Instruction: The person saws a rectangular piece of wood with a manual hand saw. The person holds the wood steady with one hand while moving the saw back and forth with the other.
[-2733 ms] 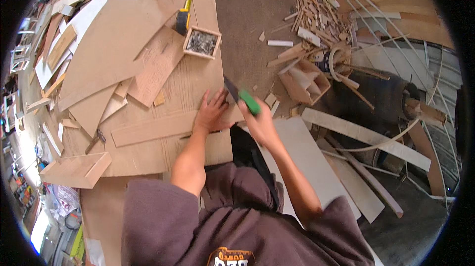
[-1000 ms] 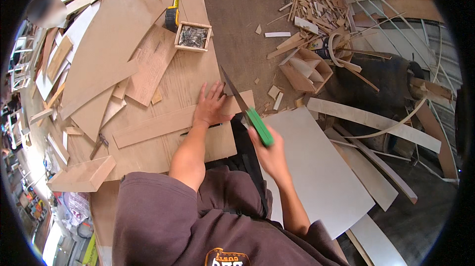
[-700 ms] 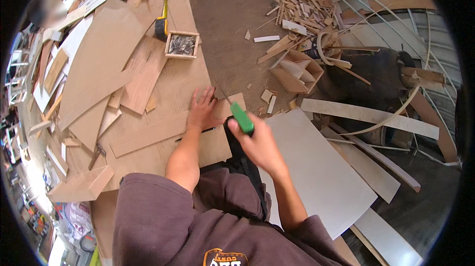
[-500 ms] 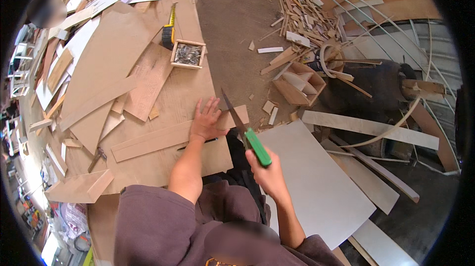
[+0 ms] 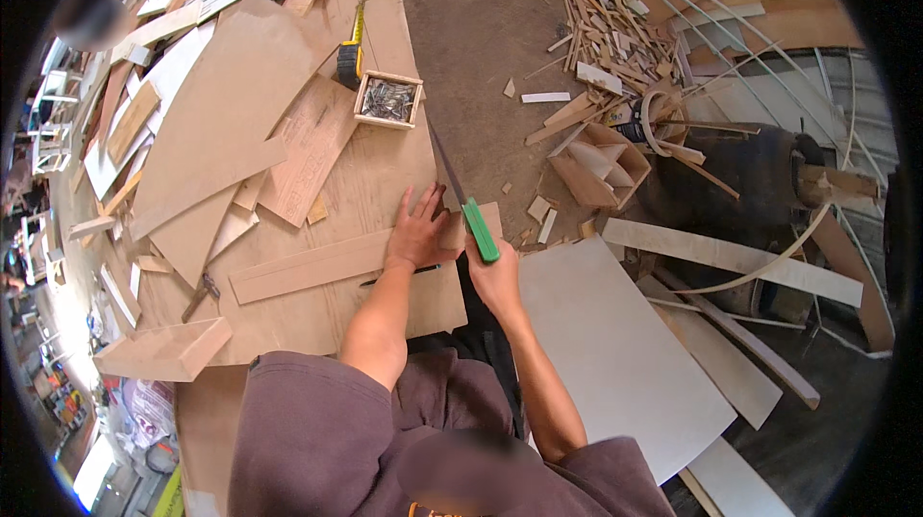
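Green-handled saw (image 5: 481, 231): where does the head view put it?

Gripped in the right hand (image 5: 493, 278), fingers wrapped around the handle, at the right end of a long wooden strip (image 5: 317, 265). Its dark blade points forward and a little left.

Is it biting into the wood?

Hard to say; the blade is thin and dim from here, so I can't tell whether its teeth touch the strip.

And the left hand (image 5: 417, 236)?

Spread flat across the strip, fingertips past its far edge, over the table (image 5: 308, 329). A dark, slim stick (image 5: 427, 270) lies by the wrist.

Anything else about?

An open wooden box (image 5: 385, 122) of small metal pieces (image 5: 389, 100), a yellow-and-black tape measure (image 5: 349, 63) just beside it, a hammer (image 5: 200, 297) off to the left, and a pale panel (image 5: 615, 334) right of the right forearm.
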`<state>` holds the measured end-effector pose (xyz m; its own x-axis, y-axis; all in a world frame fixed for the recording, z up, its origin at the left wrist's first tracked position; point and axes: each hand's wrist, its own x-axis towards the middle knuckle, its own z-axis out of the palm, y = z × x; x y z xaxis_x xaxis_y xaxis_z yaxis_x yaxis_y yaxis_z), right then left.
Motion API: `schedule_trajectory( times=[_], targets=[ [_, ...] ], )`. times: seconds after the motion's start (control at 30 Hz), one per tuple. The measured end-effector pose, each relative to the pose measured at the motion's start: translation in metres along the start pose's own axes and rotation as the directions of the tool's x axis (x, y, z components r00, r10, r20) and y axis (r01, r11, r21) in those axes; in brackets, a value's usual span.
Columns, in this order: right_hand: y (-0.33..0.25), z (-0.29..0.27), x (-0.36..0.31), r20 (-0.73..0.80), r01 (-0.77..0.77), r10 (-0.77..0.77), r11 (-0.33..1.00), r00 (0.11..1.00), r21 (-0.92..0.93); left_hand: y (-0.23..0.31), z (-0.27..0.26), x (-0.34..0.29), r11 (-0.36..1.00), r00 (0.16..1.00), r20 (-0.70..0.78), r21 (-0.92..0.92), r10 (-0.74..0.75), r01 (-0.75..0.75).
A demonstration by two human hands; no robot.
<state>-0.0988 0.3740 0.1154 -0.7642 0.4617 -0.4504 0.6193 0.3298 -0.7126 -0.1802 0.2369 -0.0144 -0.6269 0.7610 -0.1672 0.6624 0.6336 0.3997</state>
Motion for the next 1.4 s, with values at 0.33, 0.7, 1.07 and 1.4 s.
schedule_trajectory(
  times=[0.33,0.7,1.07,1.4],
  targets=[
    [-0.053,-0.047,-0.060,-0.039,0.012,-0.008,0.996,0.999,0.093,-0.011,0.000,-0.004,0.998,0.998,-0.008,-0.008,-0.057,0.057],
    [-0.046,-0.045,-0.072,0.019,-0.019,0.018,0.998,1.000,0.054,-0.018,0.010,-0.007,1.000,0.997,-0.079,0.016,-0.006,0.008],
    [-0.039,-0.053,-0.069,0.045,-0.029,0.022,0.985,0.999,0.172,-0.019,0.001,-0.012,0.999,0.999,0.029,0.020,-0.042,0.041],
    [-0.036,-0.021,0.024,0.158,-0.024,0.010,0.996,0.987,0.085,-0.018,0.005,-0.004,0.988,0.997,-0.064,0.140,-0.049,0.057]
  ],
)
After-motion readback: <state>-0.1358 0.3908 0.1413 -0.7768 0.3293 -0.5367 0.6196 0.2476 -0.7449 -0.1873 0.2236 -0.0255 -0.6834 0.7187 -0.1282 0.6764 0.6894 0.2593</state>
